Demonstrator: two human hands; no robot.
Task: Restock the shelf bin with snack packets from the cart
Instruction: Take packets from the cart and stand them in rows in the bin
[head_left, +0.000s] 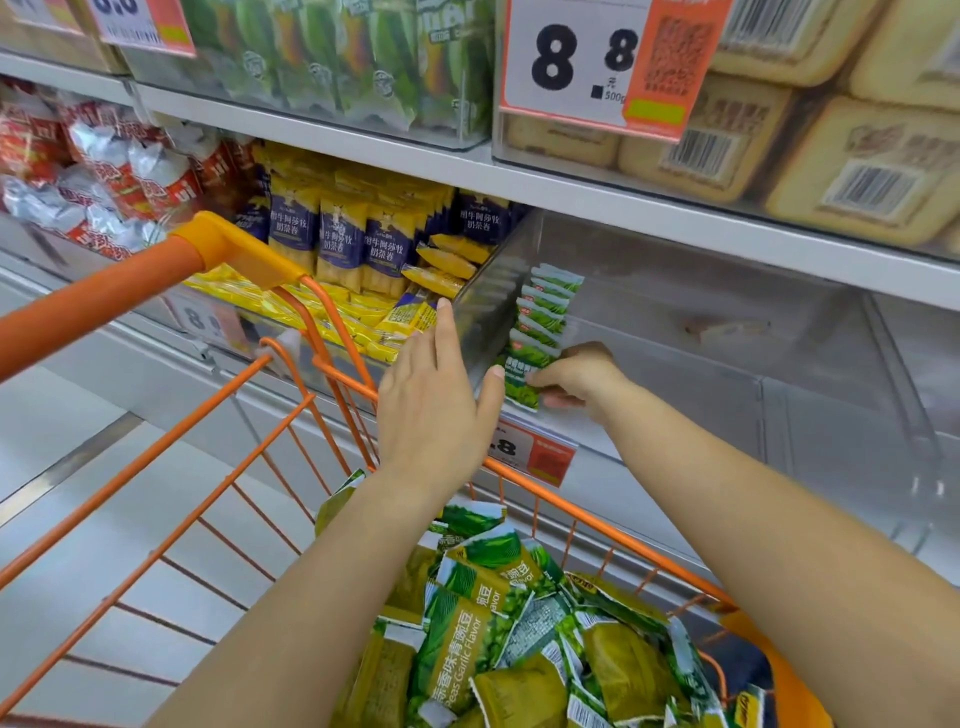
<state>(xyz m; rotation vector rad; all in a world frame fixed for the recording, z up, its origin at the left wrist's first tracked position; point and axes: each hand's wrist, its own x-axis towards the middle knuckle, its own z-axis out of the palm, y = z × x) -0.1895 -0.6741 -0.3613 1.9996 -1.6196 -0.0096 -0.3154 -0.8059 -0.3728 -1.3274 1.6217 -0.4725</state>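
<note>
I stand at a store shelf (571, 192) of white boards stacked in tiers, with clear plastic bins along each tier and pale floor tiles below on my left. My orange cart (171, 483) is pulled up against the shelf, its handle crossing the left of my view. The clear shelf bin (727, 332) I am filling sits on the middle tier, its floor mostly bare, with a row of green snack packets (545, 312) standing on edge against its left wall. Next door on the left is a bin of yellow and purple packets (363, 244), and further left red and silver ones (93, 171); above, a big price card (587, 57) reads 8.8 — its small print is too blurred to read. The lower price tag (535, 452) on the bin's front is half hidden behind my left wrist, and the far right of the bin is cut off. My right hand (576, 376) reaches over the bin's front edge, fingers curled in a grip on one green packet (522, 382) at the near end of the row. My left hand (436, 400) hovers just beside it with fingers straight and relaxed, holding nothing, thumb near the packet's edge — I cannot tell whether it touches. More green packets (493, 623) lie heaped in the cart beneath my forearms.
</note>
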